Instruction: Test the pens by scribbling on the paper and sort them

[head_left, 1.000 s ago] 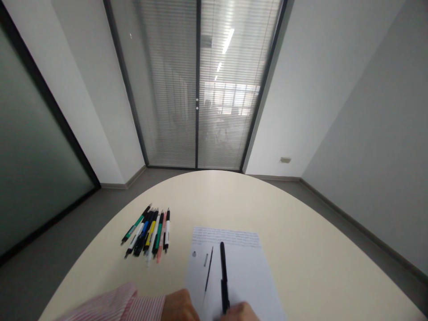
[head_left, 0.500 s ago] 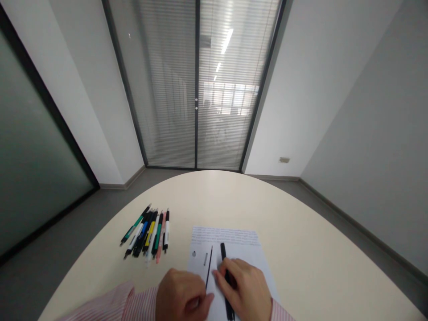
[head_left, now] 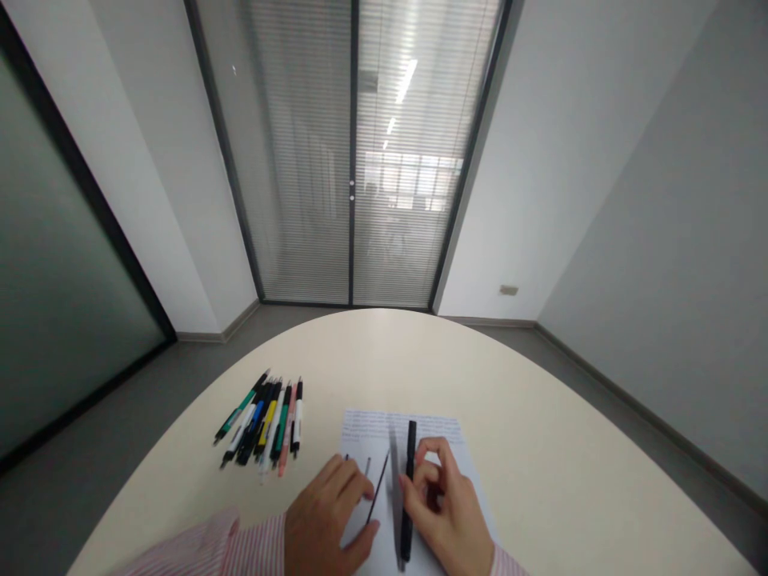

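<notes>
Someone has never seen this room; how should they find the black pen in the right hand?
On the cream table lies a white sheet. Over it, the right hand pinches the black pen, clearly thicker than the thin dark rod to its left.

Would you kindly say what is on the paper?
Writing and a small grey piece; a thin dark rod at the left hand; a black pen in the right hand. What the hands cover is hidden.

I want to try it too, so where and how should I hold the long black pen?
I'd pinch the black pen around its middle, from the right, where the right hand holds it. It's long, slim and straight and points away from you, while the left hand and thin dark stick crowd its left.
</notes>
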